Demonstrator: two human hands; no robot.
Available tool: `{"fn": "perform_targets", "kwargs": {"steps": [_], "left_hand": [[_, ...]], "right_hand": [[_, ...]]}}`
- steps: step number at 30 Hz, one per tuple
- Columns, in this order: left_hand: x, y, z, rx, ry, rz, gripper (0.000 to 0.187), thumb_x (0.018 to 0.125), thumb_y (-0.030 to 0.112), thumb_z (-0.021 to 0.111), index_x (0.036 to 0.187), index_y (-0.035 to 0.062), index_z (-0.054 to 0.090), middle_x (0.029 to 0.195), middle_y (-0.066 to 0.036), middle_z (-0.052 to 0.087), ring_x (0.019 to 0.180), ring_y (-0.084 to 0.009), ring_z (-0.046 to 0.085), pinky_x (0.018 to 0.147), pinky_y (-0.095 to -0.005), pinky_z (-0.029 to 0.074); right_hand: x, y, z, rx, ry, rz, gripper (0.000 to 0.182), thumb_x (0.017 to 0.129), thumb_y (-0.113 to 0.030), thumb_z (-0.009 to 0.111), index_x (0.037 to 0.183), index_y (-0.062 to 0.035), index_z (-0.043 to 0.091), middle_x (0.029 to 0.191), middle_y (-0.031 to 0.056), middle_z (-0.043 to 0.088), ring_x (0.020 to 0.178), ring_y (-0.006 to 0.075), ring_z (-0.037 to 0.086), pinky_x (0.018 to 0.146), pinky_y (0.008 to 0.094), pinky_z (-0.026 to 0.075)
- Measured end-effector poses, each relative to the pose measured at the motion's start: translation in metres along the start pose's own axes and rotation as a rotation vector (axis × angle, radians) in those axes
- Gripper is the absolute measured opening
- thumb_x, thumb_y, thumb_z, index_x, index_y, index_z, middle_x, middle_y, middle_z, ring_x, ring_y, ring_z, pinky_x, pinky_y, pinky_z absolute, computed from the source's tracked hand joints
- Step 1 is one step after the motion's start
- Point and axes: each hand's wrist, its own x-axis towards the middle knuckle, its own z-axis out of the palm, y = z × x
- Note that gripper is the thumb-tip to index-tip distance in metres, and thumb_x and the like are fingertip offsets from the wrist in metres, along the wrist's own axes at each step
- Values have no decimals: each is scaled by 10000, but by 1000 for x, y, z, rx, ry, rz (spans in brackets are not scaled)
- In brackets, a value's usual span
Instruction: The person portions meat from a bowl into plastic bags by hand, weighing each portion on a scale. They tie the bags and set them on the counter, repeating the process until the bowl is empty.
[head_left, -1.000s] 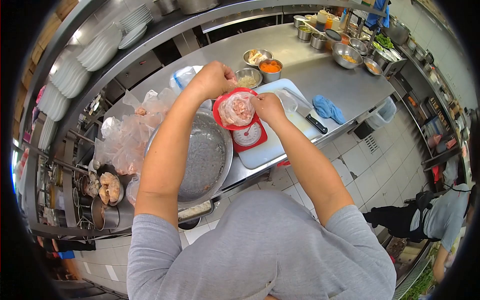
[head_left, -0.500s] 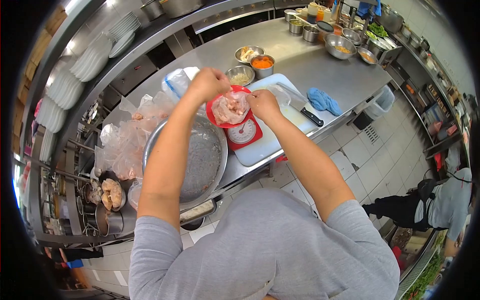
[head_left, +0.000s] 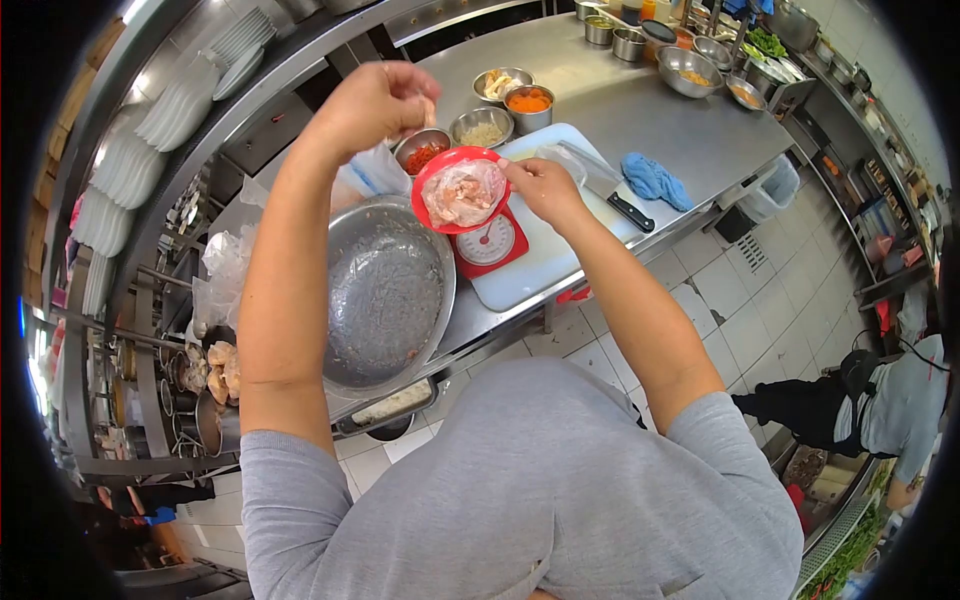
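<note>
A red kitchen scale (head_left: 490,247) stands on a white cutting board (head_left: 548,262). Its red pan (head_left: 422,209) carries a clear plastic bag (head_left: 432,190) with pieces of raw meat (head_left: 462,197) inside. My right hand (head_left: 543,190) pinches the bag's edge at the right rim of the pan. Up and to the left, my left hand (head_left: 375,105) is raised with curled fingers; I cannot tell what they hold. Below my left forearm's right side sits a large metal basin (head_left: 390,285), wet and smeared inside.
A knife (head_left: 630,212) and a blue cloth (head_left: 654,181) lie right of the scale. Behind it stand bowls of red pieces (head_left: 423,152), pale shreds (head_left: 482,130) and orange food (head_left: 528,103). Plastic bags (head_left: 225,275) are at left. Another person (head_left: 880,395) is at far right.
My left hand has lifted up and left away from the pan. My right hand stays at the pan's rim. The bowl of red pieces has come into view.
</note>
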Motion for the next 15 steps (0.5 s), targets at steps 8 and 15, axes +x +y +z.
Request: {"fn": "perform_targets", "kwargs": {"steps": [8,15], "left_hand": [[-8,-128,103,705,-13,109,227,754,113,678,966,60,741,893,-197,715,785,-371,685,786,-419,555],[4,-84,51,385,119,-198,192,749,145,714,840,-24,716,708,-149,697,640,-240,673,620,-367,538]], "right_hand": [[-13,19,9,3,-79,-46,432,859,-395,667,1019,-1,739,882,162,734,824,257,710,792,364,537],[-19,11,-3,23,-39,-36,384,894,-356,637,1000,0,732,825,117,720,797,198,688,755,334,521]]}}
